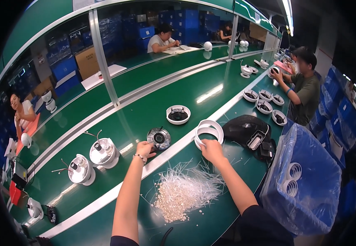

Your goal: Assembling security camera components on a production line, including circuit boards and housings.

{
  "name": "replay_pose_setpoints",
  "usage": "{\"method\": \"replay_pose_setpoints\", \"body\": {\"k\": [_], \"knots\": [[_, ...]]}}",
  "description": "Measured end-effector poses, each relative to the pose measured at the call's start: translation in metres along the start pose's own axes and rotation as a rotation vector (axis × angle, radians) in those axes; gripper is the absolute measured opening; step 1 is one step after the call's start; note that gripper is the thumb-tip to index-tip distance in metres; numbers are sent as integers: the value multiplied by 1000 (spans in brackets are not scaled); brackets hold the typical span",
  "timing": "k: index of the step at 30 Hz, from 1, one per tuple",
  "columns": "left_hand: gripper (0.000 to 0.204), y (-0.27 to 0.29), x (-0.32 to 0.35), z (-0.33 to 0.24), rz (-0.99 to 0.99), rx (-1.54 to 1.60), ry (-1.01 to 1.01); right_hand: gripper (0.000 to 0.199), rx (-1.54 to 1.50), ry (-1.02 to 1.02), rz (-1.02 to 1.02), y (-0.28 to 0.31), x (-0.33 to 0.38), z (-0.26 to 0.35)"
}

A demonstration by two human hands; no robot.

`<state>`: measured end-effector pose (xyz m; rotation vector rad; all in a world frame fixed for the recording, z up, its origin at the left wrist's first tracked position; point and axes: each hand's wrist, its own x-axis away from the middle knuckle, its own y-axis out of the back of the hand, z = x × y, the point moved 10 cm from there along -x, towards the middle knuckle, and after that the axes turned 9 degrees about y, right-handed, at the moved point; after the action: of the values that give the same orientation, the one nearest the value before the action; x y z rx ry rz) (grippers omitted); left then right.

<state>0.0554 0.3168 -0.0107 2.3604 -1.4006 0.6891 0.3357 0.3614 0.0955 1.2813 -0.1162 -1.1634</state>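
The relation that matters most is sideways: the ring [209, 128] lies to the right of the disc [159, 138], roughly level with it from the wearer's side, with a strip of green belt [145, 115] and white rail [157, 162] between them. Both are round, so neither has a long axis to line up; the disc shows its dark centre upward, while the ring is seen at a slant through its opening. The left hand [145, 151] is the nearer to the disc, and the right hand [213, 151] is already on the ring, pinching its near wall with the fingertips, so the body of the ring extends away from that grip. Whether the ring rests on the rail or hangs just above it, I cannot tell. The disc lies on the belt ahead and slightly right of the left hand, whose fingers reach its near left edge and seem to touch it; whether they close on the edge or merely rest there is not clear. Beyond both hands, between disc and ring, a bowl [178, 115] with a black insert stands on the belt. A heap of pale strands and beads [186, 188] lies between the forearms.
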Motion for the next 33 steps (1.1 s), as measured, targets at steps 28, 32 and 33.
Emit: {"method": "replay_pose_setpoints", "body": {"k": [28, 32, 33], "knots": [[70, 204, 369, 96, -305, 617, -556, 10, -630, 720, -157, 93, 114, 277], [68, 215, 377, 95, -391, 601, -653, 8, -883, 843, 276, 59, 209, 350], [68, 216, 378, 94, -380, 606, -655, 8, -839, 860, 402, 41, 228, 362]]}}
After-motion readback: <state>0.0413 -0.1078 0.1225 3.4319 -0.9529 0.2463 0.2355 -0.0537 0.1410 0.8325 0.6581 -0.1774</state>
